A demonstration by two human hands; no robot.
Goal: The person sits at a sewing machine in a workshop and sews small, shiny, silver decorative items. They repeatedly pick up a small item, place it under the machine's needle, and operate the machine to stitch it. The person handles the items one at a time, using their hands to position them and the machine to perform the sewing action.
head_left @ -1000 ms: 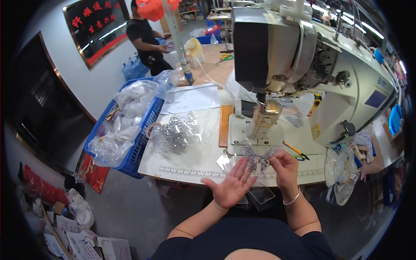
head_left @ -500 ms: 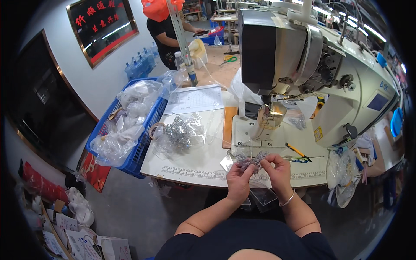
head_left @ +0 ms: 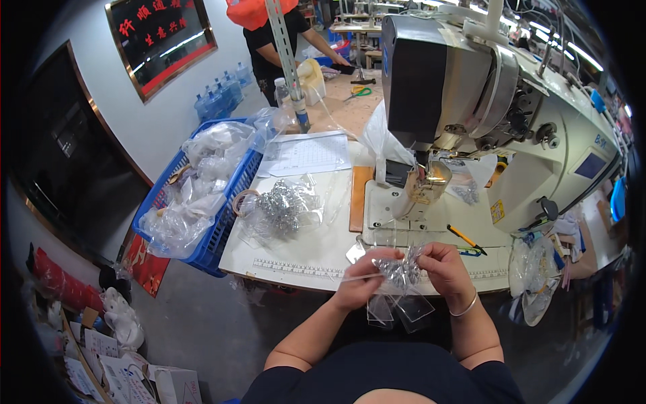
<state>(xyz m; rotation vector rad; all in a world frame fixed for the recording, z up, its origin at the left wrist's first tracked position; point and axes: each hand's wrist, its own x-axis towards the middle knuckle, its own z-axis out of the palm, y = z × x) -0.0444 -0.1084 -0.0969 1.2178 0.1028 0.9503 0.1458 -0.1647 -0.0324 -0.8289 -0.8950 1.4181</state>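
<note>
My left hand [head_left: 360,279] and my right hand [head_left: 441,266] are together at the near edge of the white sewing table [head_left: 296,256]. Between their fingers they pinch a small silvery glittery piece [head_left: 397,271] with thin clear plastic hanging below it [head_left: 404,306]. A bracelet is on my right wrist. The grey industrial sewing machine [head_left: 484,114] stands just beyond my hands, its needle area above them.
A heap of silvery pieces in clear bags [head_left: 279,209] lies on the table to the left. A blue crate [head_left: 202,195] full of plastic bags stands beside it. A yellow pen [head_left: 464,239] lies at the right. A person in black stands at a far bench [head_left: 272,34].
My left hand, spread flat on the plastic a second ago, has closed and come together with my right hand on the silvery piece, which is now lifted off the table edge.
</note>
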